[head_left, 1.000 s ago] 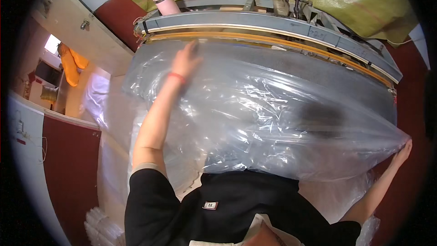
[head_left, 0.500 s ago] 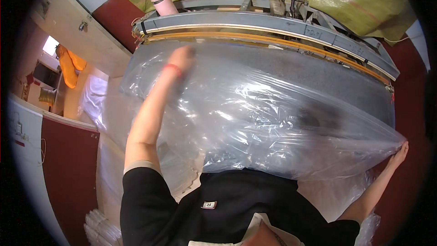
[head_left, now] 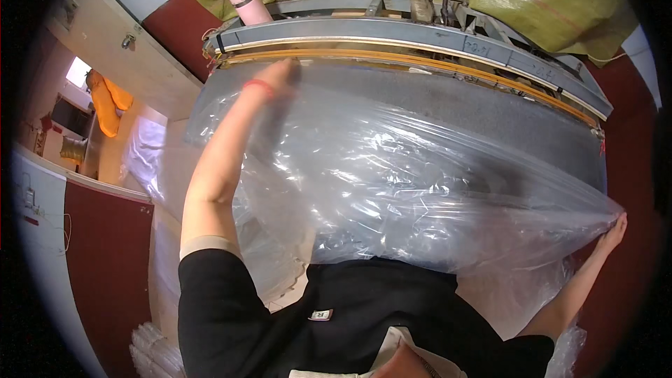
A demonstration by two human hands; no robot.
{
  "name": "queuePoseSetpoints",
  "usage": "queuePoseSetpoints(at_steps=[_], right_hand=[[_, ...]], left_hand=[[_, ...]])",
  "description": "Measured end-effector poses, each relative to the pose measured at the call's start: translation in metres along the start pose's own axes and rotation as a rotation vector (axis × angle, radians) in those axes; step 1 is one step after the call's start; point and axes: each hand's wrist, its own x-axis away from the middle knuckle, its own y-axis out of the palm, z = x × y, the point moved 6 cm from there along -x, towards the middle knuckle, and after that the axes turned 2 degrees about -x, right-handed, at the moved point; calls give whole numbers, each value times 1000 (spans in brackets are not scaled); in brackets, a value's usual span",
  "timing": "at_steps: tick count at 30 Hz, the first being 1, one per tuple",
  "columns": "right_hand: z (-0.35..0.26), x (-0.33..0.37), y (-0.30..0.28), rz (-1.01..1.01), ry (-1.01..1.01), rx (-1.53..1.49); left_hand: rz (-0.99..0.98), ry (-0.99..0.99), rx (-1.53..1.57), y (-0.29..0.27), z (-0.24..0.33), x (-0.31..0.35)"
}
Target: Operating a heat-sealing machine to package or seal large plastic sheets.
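A large clear plastic sheet (head_left: 378, 175) lies creased and shiny over a grey worktop (head_left: 490, 115). My right hand (head_left: 614, 231) pinches the sheet's corner at the far right, and the film is pulled taut into folds toward it. Far left on the worktop, my left hand (head_left: 277, 75), with a red band at the wrist, reaches to the sheet's far edge beside the orange-yellow strip (head_left: 378, 57). Motion blurs its fingers, so their grip does not show. Behind the strip runs a long grey metal bar (head_left: 308, 32).
A pink bottle (head_left: 246, 1) stands behind the bar at the left. A dark metal clamp (head_left: 444, 3) sits on the frame, with yellow-green woven sheeting (head_left: 504, 0) beyond. Bundled clear plastic (head_left: 157, 350) lies low at the left, near an open door (head_left: 119, 35).
My left hand has moved a little farther away, up to the orange-yellow strip. My right hand keeps its pinch on the corner and has barely shifted.
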Motion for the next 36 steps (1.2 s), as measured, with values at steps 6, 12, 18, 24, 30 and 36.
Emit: queuePoseSetpoints(at_steps=[6,12,18,24,30,36], right_hand=[[15,-12,10,-21,4,39],[15,-31,76,-54,-66,196],[4,-4,182,49,-295,335],[73,-14,252,13,-427,476],[87,-22,278,-37,-200,193],[86,-27,265,189,-384,384]], left_hand=[[-346,-92,252,15,-3,8],[135,-244,1046,-38,-45,17],[842,-399,946,-56,-37,39],[779,-480,866,31,-124,7],[811,-432,915,43,-164,-11],[837,-423,901,53,-193,-13]])
